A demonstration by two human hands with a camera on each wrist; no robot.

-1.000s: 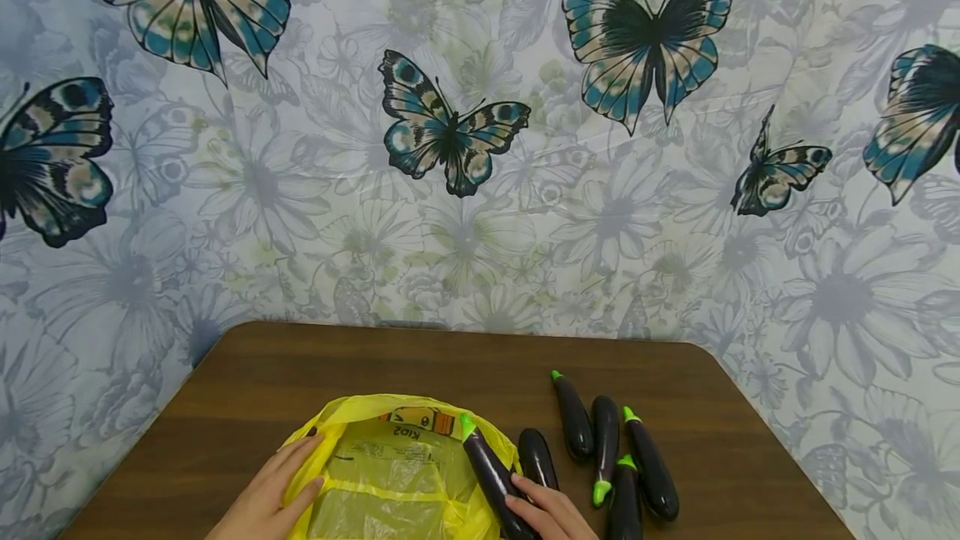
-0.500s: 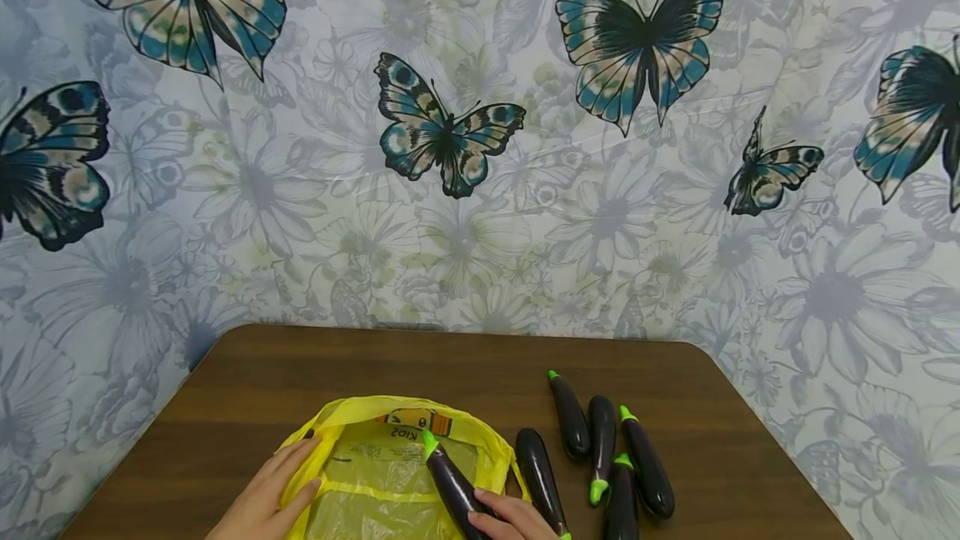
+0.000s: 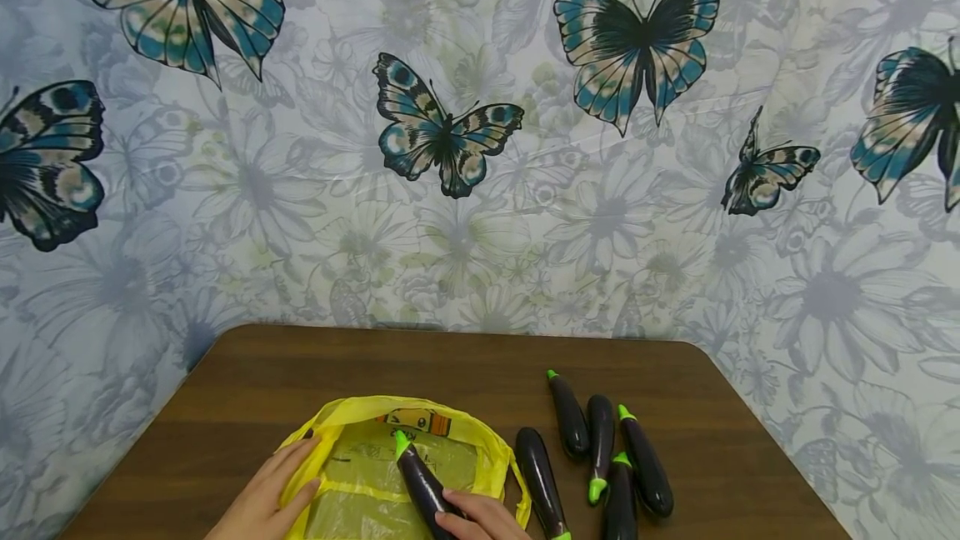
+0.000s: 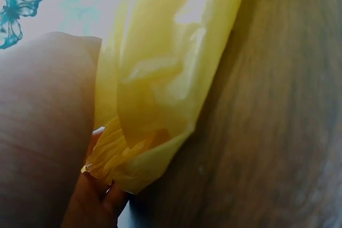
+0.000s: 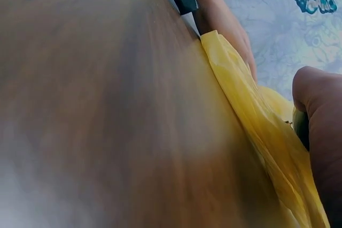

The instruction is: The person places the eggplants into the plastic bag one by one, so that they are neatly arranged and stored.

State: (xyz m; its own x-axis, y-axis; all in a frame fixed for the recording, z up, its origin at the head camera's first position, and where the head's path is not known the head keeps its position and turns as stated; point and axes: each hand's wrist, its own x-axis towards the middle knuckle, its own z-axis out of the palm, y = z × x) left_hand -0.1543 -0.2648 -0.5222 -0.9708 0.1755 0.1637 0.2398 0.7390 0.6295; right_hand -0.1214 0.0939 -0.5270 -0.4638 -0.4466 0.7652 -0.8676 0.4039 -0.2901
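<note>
A yellow plastic bag (image 3: 487, 465) lies on the table with its mouth held wide. My left hand (image 3: 266, 490) grips its left rim, and the left wrist view shows the fingers (image 4: 107, 201) at the crumpled yellow film (image 4: 160, 68). Over the bag's opening, my right hand (image 3: 480, 517) holds a dark eggplant (image 3: 422, 486) with its bright green stem end pointing away and to the left. In the right wrist view that eggplant (image 5: 301, 126) is mostly covered by the hand (image 5: 327, 116). Right beside the bag lies another eggplant (image 3: 538, 473).
Several more eggplants, such as one at the back (image 3: 568, 415) and one farthest right (image 3: 647, 465), lie in a loose group on the brown wooden table (image 3: 360, 361). A wall covering with butterflies (image 3: 450, 140) rises behind the table's far edge.
My right hand has carried the eggplant leftward from the bag's right rim to over the middle of its opening. The left hand has stayed on the rim.
</note>
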